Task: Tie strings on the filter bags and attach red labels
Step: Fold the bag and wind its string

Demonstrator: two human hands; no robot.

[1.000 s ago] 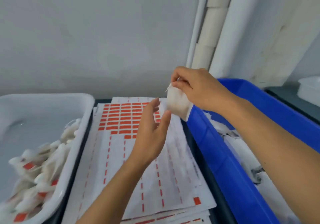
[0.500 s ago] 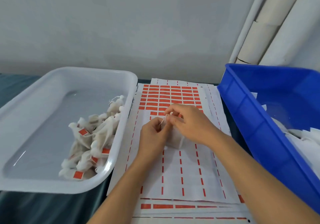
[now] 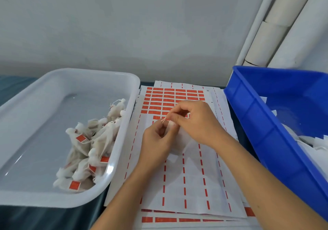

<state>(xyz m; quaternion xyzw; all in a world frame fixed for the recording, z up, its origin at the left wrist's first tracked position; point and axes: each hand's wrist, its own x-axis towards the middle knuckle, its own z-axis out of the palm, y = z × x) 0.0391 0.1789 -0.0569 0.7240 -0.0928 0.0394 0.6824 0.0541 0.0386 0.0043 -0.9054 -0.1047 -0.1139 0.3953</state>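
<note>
Over the label sheets, both hands are working one white filter bag. Left hand is curling its fingers round the bag's gathered top; right hand is pinching the thin string just above it. Finished bags with red labels are lying in the white tray, left. Blue bin is sitting on the right, holding more white bags.

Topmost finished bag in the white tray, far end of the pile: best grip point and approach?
Take the topmost bag by its gathered, tied neck, coming from above. The knotted tuft sticks up clear of the pile, while its body lies against other bags and the white tray wall.
</note>
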